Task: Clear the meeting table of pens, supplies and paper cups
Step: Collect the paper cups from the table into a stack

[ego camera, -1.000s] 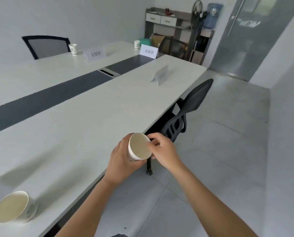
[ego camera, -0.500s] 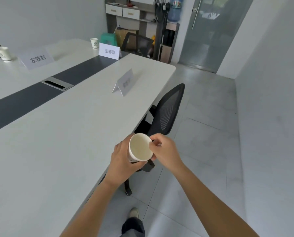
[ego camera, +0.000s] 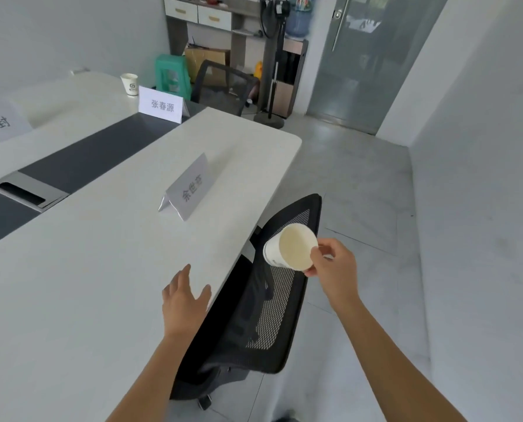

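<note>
The right hand pinches the rim of a white paper cup between thumb and fingers. It holds the cup over the black mesh chair, just past the right edge of the long white bench. The left hand is over the near bench edge, fingers straight and spread, holding nothing. To carry the cup well, I think the pinch should be firm but gentle, because thin paper folds easily. The cup is tilted, mouth toward the camera, cream inside and seemingly empty, with a small dark print on its wall. A second paper cup stands upright far left, behind a white name card.
</note>
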### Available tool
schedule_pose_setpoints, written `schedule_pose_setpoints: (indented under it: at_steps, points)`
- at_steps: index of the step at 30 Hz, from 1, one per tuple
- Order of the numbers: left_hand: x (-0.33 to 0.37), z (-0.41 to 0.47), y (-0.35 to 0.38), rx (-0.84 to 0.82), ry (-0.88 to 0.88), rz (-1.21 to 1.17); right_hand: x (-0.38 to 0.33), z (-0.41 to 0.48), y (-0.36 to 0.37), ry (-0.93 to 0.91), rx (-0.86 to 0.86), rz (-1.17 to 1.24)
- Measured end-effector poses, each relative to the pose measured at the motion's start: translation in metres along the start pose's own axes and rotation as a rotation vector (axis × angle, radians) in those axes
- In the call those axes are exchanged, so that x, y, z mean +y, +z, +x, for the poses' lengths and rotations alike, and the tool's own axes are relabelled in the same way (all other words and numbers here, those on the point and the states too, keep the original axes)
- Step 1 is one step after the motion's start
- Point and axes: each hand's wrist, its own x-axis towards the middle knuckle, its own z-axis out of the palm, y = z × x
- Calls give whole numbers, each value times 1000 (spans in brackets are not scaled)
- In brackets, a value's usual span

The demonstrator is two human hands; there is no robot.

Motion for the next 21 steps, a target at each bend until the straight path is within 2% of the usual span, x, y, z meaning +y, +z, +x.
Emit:
schedule_pose_setpoints:
  at_steps: [4, 7, 10, 13, 21]
  points:
    - [2, 44, 24, 59, -143, 97, 5, 73, 5, -11, 21, 75]
    - [8, 76, 44, 119, -231, 154, 6, 139, 17, -27, -19, 116]
    - [16, 97, 66, 137, -391, 205, 9, 204, 31, -53, -98, 98]
    - [19, 103, 86, 115, -524, 313, 15, 258, 41, -42, -185, 53]
    - [19, 105, 104, 1, -635, 446, 14, 345, 104, -50, -384, -69]
